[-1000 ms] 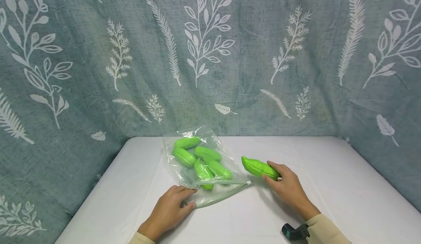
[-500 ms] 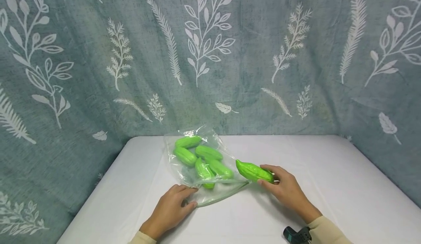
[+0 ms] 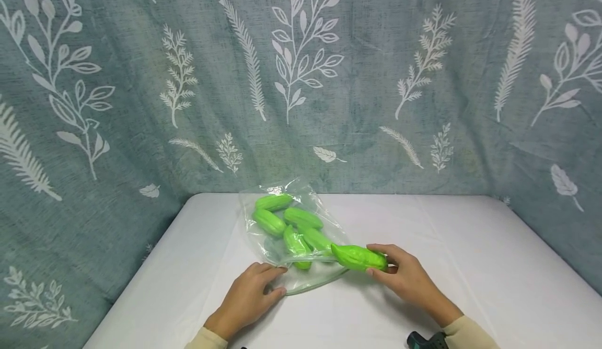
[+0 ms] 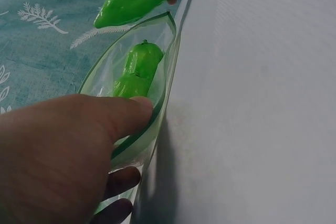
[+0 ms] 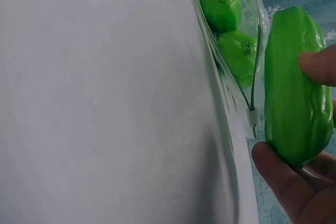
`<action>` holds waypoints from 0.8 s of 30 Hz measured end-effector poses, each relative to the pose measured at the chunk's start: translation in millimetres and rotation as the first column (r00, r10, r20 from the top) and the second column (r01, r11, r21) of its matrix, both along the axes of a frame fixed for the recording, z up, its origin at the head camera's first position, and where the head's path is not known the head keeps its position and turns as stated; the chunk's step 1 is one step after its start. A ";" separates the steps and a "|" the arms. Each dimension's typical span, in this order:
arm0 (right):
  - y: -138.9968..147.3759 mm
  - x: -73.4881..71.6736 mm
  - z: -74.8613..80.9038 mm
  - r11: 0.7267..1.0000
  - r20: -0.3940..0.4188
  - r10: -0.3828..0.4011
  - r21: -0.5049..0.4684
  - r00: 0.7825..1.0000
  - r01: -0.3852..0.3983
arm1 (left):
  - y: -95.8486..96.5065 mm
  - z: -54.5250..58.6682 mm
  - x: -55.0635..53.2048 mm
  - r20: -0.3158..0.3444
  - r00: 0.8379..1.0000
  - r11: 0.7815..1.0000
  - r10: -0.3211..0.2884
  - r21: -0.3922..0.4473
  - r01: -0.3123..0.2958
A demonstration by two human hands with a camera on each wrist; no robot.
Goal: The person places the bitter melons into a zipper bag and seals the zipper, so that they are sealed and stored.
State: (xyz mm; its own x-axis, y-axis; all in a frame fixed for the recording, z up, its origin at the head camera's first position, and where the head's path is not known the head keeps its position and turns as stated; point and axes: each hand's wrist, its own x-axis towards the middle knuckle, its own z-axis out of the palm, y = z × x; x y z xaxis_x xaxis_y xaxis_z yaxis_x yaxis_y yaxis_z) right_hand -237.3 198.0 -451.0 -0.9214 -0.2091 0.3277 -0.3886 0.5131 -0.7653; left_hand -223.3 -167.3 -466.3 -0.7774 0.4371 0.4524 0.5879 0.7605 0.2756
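Note:
A clear zip bag (image 3: 305, 288) lies on the table, its mouth toward me and several green vegetables (image 3: 269, 222) inside. My left hand (image 3: 250, 295) pinches the near left edge of the mouth; in the left wrist view its thumb (image 4: 131, 116) lies over the rim, with fingers on the outer side. The mouth gapes there. A glossy, ridged green bitter melon (image 3: 356, 257) is in my right hand (image 3: 408, 275), gripped at its blunt end between thumb and fingers. Its pointed tip faces left, over the right part of the bag's mouth.
White cloth covers the table (image 3: 470, 244). A patterned blue-green curtain (image 3: 357, 77) hangs behind and at both sides. A white slider (image 5: 253, 117) sits at one end of the bag's seal. A black device (image 3: 425, 340) is at my right wrist.
My right hand has carried the bitter melon left and toward me, from beside the bag to over its mouth. The left hand keeps its hold on the bag's edge.

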 end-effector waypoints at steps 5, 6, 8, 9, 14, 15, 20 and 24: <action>-1.8 1.7 0.2 0.998 0.026 0.055 -0.011 0.998 -0.055 | 0.7 0.1 0.1 -0.022 1.000 1.000 -0.007 0.015 0.008; -2.1 2.4 0.5 0.998 0.031 0.065 -0.015 0.997 -0.065 | 0.8 -0.4 0.0 -0.028 1.000 1.000 -0.010 0.017 0.010; -3.0 3.9 1.1 0.996 0.033 0.084 -0.014 0.996 -0.083 | 0.9 -1.4 -0.8 -0.042 0.999 1.000 -0.013 0.020 0.014; -3.3 4.5 1.1 0.995 0.027 0.099 -0.013 0.995 -0.099 | 0.8 -2.2 -1.1 -0.046 0.999 1.000 -0.013 0.021 0.014; -5.5 7.6 0.4 0.977 -0.025 0.215 0.004 0.976 -0.215 | 0.3 -3.9 -2.3 -0.045 0.999 1.000 -0.004 0.013 0.005; -5.9 8.2 0.1 0.972 -0.034 0.233 0.010 0.972 -0.233 | 0.3 -3.9 -2.5 -0.039 0.999 1.000 -0.003 0.012 0.004; -10.3 11.3 -0.1 0.969 0.001 0.241 0.049 0.970 -0.241 | 0.2 -3.4 -2.1 -0.043 0.999 1.000 -0.007 0.008 0.007; -15.3 13.2 1.7 0.972 0.036 0.210 0.099 0.977 -0.212 | 0.1 -3.0 -1.6 -0.058 0.998 1.000 -0.005 0.006 0.006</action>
